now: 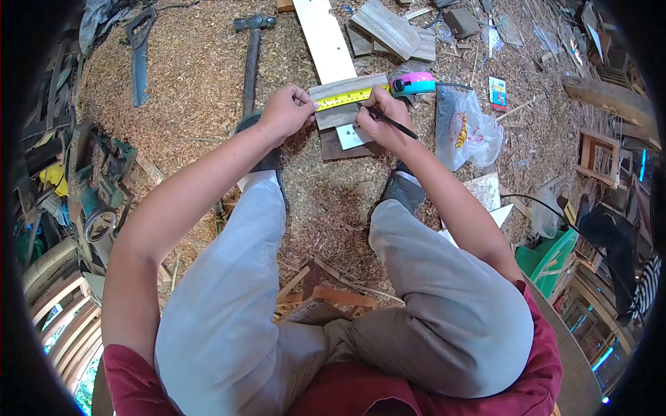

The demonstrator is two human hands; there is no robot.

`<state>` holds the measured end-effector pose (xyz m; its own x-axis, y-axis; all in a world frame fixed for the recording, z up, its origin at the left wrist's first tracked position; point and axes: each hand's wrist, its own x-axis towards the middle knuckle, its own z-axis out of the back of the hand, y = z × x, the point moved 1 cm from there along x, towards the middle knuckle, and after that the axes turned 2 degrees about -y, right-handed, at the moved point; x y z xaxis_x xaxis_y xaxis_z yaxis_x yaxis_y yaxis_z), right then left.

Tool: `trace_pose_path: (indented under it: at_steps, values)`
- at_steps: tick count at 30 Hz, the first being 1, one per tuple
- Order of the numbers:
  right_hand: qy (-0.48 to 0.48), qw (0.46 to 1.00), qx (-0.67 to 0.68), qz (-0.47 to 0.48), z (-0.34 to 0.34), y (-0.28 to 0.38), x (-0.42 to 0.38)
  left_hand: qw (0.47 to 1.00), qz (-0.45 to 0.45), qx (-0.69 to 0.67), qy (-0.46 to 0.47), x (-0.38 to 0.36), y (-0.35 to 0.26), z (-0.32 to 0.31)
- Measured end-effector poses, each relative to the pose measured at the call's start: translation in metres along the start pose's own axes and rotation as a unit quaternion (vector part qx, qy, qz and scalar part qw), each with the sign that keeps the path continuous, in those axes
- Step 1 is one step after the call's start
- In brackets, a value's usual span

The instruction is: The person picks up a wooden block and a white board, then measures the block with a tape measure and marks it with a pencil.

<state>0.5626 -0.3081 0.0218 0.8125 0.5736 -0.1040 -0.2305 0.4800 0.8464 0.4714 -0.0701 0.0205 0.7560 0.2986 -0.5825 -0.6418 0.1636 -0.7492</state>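
Note:
A yellow tape measure blade (345, 99) lies across a short grey-brown wood block (334, 119), its pink and turquoise case (414, 84) at the right end. My left hand (286, 111) pinches the blade's left end at the block's edge. In my right hand (387, 119) is a dark, slim pencil or pen (397, 125), its tip at the wood just below the blade; the fingers partly cover the block's right side. Beneath the block are a long white board (326, 41) and a darker wood piece (338, 148).
Wood shavings cover the ground. A hammer (253, 59) and a handsaw (141, 62) lie at upper left. Wood offcuts (388, 29) sit at the top. To the right are a plastic bag (472, 132), a small blue-and-red packet (497, 93) and a green plastic item (548, 260).

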Motion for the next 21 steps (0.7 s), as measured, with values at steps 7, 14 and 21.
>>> trace_pose_path:
  at_steps: [7, 14, 21]
  values:
    - [-0.001, 1.000, -0.024, 0.013, 0.0025, 0.0043, 0.0018, 1.000, -0.002, -0.004, 0.005, 0.0003, 0.0003, 0.0004]
    - [-0.005, 1.000, 0.003, 0.030, 0.0012, 0.0021, 0.0016, 1.000, -0.010, 0.013, 0.004, 0.0029, 0.0027, 0.0005]
    - [-0.008, 0.999, -0.017, 0.027, 0.0010, 0.0033, 0.0033, 1.000, -0.009, 0.013, 0.004, -0.0005, -0.0015, 0.0009]
